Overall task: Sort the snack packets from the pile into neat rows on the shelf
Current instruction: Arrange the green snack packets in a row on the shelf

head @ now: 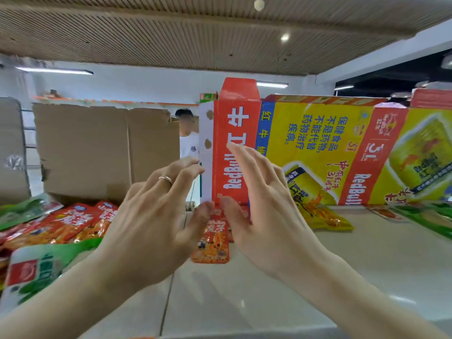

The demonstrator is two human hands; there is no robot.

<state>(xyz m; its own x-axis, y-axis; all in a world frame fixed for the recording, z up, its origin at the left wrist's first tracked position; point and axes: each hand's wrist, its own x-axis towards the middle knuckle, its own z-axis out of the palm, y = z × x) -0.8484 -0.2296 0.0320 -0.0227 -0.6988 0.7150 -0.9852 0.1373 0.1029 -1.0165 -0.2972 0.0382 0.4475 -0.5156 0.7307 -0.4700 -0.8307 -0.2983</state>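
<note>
Red foil snack packets [73, 223] mostly lie heaped; one orange-red packet [211, 245] sits on the pale shelf board [367, 253] between left hand [151, 223] and right hand [264, 211], fingers spread, empty.

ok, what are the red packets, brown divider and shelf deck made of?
Red packet: glossy plastic or foil film; glints, crinkles. Brown divider: matte corrugated cardboard; torn top edge. Shelf deck: smooth pale panel, soft reflections; painted metal or laminate, cannot tell.

pile [61, 226] on shelf [367, 265] left edge | packet [212, 243] mid-shelf | another packet [325, 220] right of it, before carton [318, 148] | box [97, 152] left of carton, both at back edge
</note>
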